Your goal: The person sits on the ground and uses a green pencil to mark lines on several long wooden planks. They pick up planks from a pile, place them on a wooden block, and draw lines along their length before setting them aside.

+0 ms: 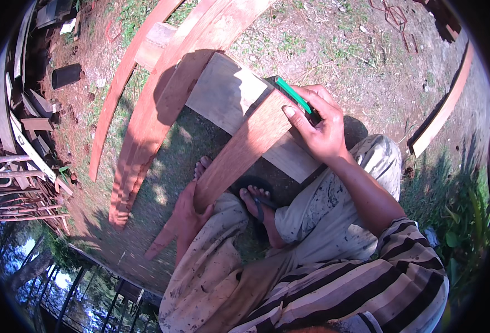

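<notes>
A reddish wooden board (243,145) slants across a pale wooden block (222,93). My left hand (189,210) is wrapped around the board's lower end, beside my knee. At its upper end, my right hand (318,118) holds a green and black hand tool (293,95) against the end edge. The thumb presses on the board's face. The tool's exact kind cannot be made out, as my fingers cover part of it. Sunlight and shadow fall across the board and block.
Long curved wooden planks (161,108) lie to the left of the block, with a short wood piece (155,45) between them. Another curved strip (444,104) is on the ground at right. Scrap timber (37,125) and a black cylinder (66,76) are at far left.
</notes>
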